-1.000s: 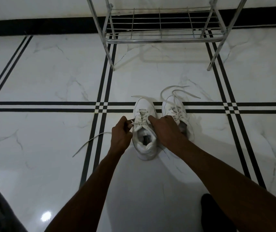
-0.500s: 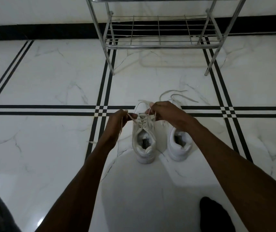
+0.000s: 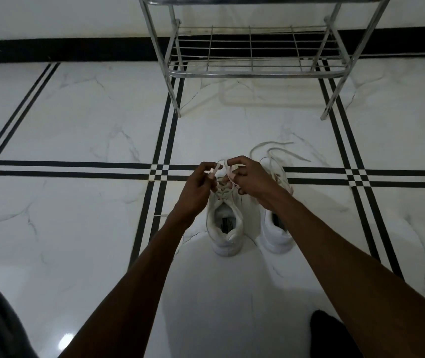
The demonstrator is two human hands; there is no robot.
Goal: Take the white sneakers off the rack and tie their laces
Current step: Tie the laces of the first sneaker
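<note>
Two white sneakers point(image 3: 250, 223) stand side by side on the marble floor point(image 3: 77, 125), in front of the metal rack point(image 3: 255, 73). Left hand point(image 3: 198, 187) and right hand point(image 3: 251, 177), each pinching a lace point(image 3: 219, 167), have drawn closer together above the left sneaker.

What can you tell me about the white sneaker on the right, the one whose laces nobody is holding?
The right sneaker is plain white, looks like smooth leather or similar, and stands upright on the marble floor, heel toward the camera, beside its twin but apart from it. A dark label shows inside its opening. Its laces lie untied, curling loose on the floor past the toe. The right hand and forearm cross in front, hiding much of its front.
</note>
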